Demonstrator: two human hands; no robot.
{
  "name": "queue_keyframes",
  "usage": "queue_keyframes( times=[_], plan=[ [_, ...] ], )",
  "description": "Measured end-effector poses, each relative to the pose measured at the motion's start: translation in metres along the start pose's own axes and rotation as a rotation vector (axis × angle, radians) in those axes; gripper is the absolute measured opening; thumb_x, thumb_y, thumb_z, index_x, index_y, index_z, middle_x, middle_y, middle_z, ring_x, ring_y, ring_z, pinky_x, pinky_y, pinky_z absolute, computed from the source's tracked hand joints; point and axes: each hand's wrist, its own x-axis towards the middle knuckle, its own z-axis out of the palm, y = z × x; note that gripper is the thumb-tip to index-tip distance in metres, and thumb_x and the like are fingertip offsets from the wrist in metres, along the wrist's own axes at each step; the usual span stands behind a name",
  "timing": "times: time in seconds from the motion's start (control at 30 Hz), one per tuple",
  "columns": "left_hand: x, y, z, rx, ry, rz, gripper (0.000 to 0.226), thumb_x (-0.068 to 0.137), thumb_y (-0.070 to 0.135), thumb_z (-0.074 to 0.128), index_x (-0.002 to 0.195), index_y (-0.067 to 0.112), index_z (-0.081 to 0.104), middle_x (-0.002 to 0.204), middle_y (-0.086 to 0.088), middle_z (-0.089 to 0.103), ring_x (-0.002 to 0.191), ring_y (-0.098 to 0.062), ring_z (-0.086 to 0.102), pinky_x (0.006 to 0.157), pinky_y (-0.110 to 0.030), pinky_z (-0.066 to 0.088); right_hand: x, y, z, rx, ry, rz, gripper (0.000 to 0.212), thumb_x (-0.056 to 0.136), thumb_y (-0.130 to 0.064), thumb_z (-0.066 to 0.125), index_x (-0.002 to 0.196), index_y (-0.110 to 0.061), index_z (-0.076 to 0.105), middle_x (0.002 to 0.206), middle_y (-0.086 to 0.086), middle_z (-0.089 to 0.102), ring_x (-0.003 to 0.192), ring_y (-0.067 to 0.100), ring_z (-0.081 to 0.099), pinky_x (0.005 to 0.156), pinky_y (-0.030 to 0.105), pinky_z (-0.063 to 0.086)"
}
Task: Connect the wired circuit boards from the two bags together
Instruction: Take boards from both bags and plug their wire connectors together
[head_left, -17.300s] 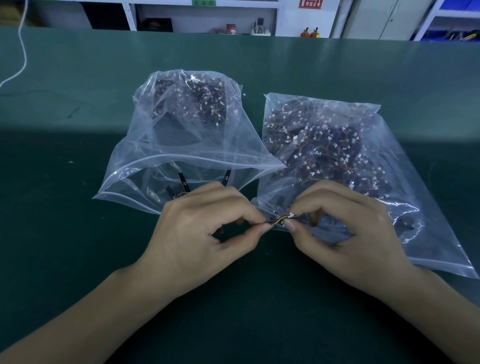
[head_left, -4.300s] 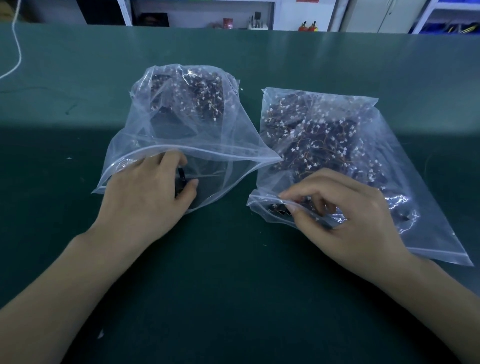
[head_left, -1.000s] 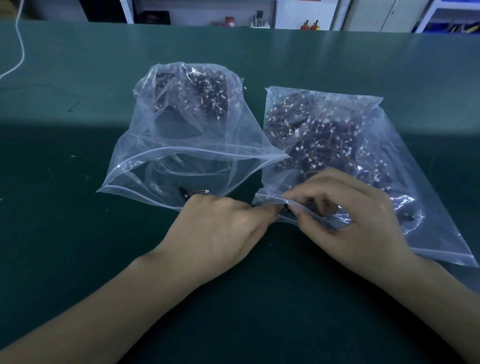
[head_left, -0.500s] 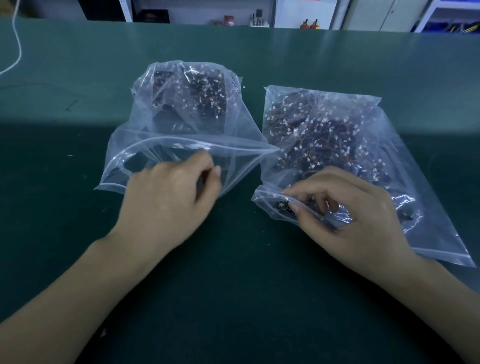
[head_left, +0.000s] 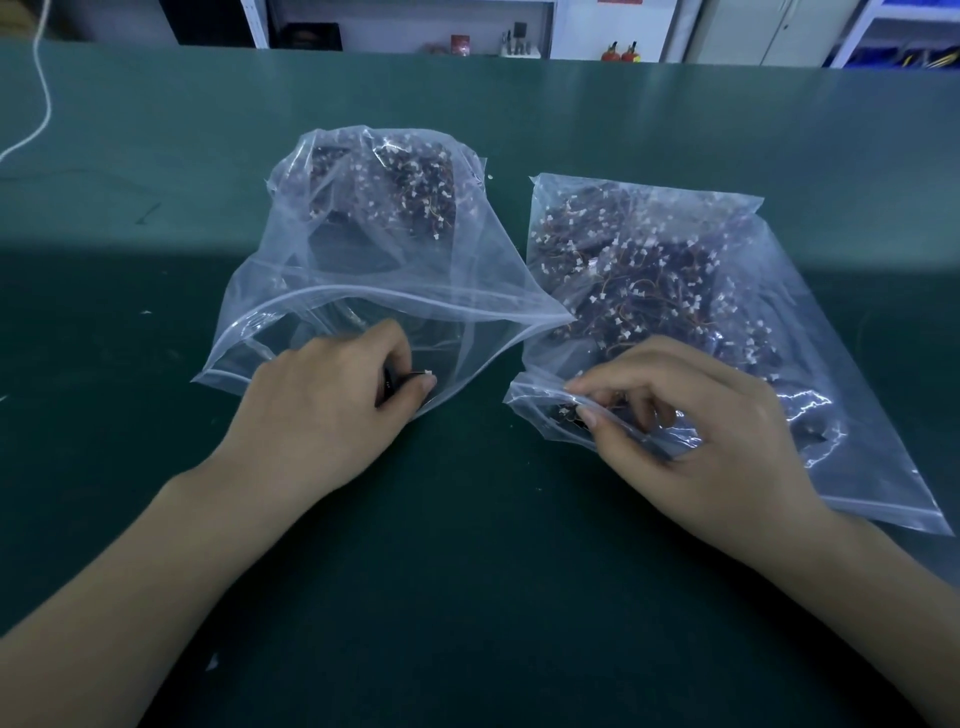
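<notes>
Though both gape, two bags (head_left: 363, 291) (head_left: 727, 322) of circuit boards (head_left: 649, 291)

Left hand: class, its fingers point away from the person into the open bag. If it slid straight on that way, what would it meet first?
Probably the loose dark boards deeper inside the left bag, beyond the left hand, which pinches a board; depth through the plastic is unclear.

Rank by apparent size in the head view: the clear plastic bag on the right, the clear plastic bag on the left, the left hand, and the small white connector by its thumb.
1. Right clear plastic bag and left clear plastic bag: alike; the left one is bunched up, so unranked.
2. Left hand, enlarged by nearness to the camera.
3. Small white connector.
</notes>
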Motion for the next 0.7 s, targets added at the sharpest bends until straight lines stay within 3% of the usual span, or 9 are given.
queue_keyframes(
  times=[0.13,0.3,0.4,0.47,0.6,0.7],
  plan=[
    [-0.003,0.003,0.003,-0.056,0.096,0.101,0.023,0.099,0.05,0.06,0.086,0.033,0.054,0.067,0.016,0.056,0.065,0.0,0.054,0.056,-0.026,0.036,0.0,0.0,0.0,-0.012,0.002,0.001,0.022,0.095,-0.005,0.076,0.113,-0.018,0.079,0.095,-0.008,0.065,0.069,0.018,0.058,0.071,0.021,0.048],
    [-0.007,0.018,0.006,-0.294,0.319,0.315,0.02,0.103,0.04,0.07,0.09,0.024,0.065,0.073,0.021,0.058,0.061,-0.009,0.056,0.054,-0.034,0.049,0.0,-0.003,-0.001,-0.016,-0.01,0.0,0.019,0.094,-0.012,0.08,0.112,-0.017,0.078,0.094,-0.007,0.066,0.069,0.018,0.059,0.071,0.021,0.048],
    [-0.011,0.028,0.003,-0.39,0.373,0.431,0.016,0.099,0.032,0.075,0.091,0.021,0.069,0.079,0.034,0.053,0.063,-0.002,0.055,0.059,-0.021,0.047,0.001,-0.007,-0.002,0.006,-0.009,-0.003,0.022,0.094,-0.022,0.082,0.114,-0.019,0.077,0.095,-0.007,0.068,0.068,0.018,0.06,0.07,0.023,0.05],
    [-0.017,0.034,0.004,-0.508,0.327,0.471,0.014,0.097,0.026,0.079,0.09,0.017,0.071,0.08,0.03,0.059,0.066,-0.003,0.06,0.061,-0.018,0.048,0.0,-0.008,-0.002,0.017,-0.005,-0.004,0.022,0.094,-0.023,0.082,0.115,-0.019,0.076,0.095,-0.005,0.068,0.068,0.018,0.059,0.069,0.024,0.05],
    [-0.028,0.047,0.012,-0.875,0.081,0.367,0.013,0.096,0.03,0.077,0.095,0.021,0.067,0.084,0.007,0.074,0.07,-0.02,0.069,0.059,-0.033,0.053,0.002,-0.007,-0.002,0.003,0.0,-0.012,0.03,0.097,-0.024,0.08,0.125,-0.018,0.073,0.102,-0.006,0.068,0.07,0.015,0.058,0.07,0.026,0.051],
    [-0.03,0.051,0.015,-0.98,-0.071,0.343,0.01,0.099,0.028,0.072,0.1,0.026,0.063,0.089,0.008,0.076,0.074,-0.022,0.07,0.057,-0.038,0.054,0.003,-0.007,-0.001,-0.006,-0.026,-0.031,0.032,0.097,-0.021,0.079,0.128,-0.015,0.073,0.111,-0.01,0.065,0.088,-0.007,0.059,0.082,0.011,0.046]
  ],
)
